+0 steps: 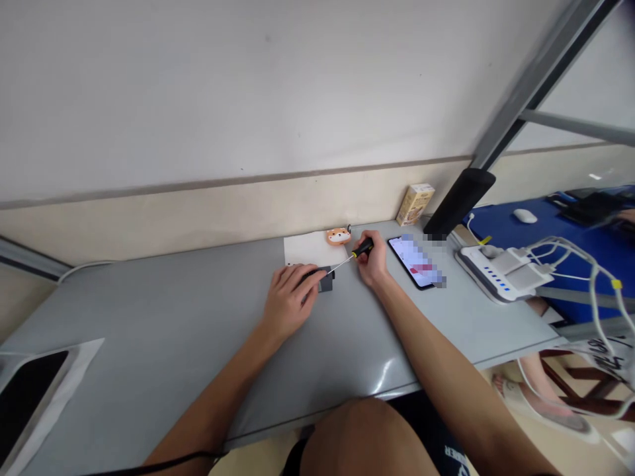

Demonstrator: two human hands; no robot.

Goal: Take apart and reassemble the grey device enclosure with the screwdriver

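My right hand is closed round the black and yellow handle of a screwdriver. Its thin metal shaft slants down to the left, and the tip meets or nearly meets a small dark grey box-like object. Over that object lies my left hand, its fingers bent across the top and pressing it against the grey desk. Most of the object is covered by the fingers, so I cannot tell its kind. Behind both hands a white sheet of paper lies flat, with an orange and white animal-face item on it.
Right of my right hand lies a phone with its screen lit. A small carton and a black upright object stand by the wall. A white power strip with cables sits at the right edge. Another person's foot shows below.
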